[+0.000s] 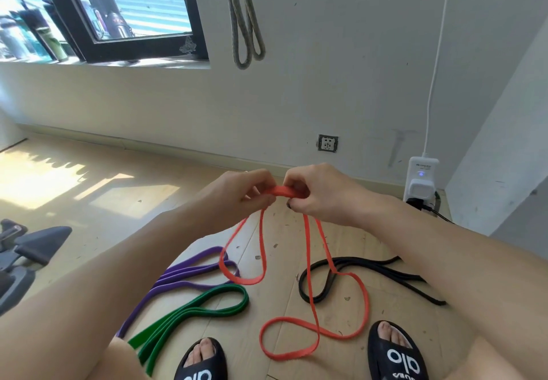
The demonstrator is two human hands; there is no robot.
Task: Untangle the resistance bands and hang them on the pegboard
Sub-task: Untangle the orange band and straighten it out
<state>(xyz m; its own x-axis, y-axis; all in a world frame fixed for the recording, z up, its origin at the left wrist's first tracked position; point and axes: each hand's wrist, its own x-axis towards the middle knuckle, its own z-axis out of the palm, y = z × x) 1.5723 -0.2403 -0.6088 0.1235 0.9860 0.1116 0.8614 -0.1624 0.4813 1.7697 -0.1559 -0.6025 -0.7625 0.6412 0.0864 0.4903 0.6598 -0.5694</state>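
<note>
Both my hands hold the orange resistance band (308,273) up in front of me. My left hand (246,191) pinches its top fold from the left and my right hand (311,191) pinches it from the right, fingers curled. Its loops hang down and twist, with the lowest loop lying on the floor between my feet. On the floor lie a purple band (178,278) at the left, a green band (189,314) in front of it, and a black band (355,273) at the right. A grey band (246,23) hangs on the wall above.
My feet in black slides (201,362) stand at the bottom edge. A white plug adapter with a cable (421,181) sits at the wall on the right, next to a wall socket (327,143). A dark chair base (26,249) is at the left.
</note>
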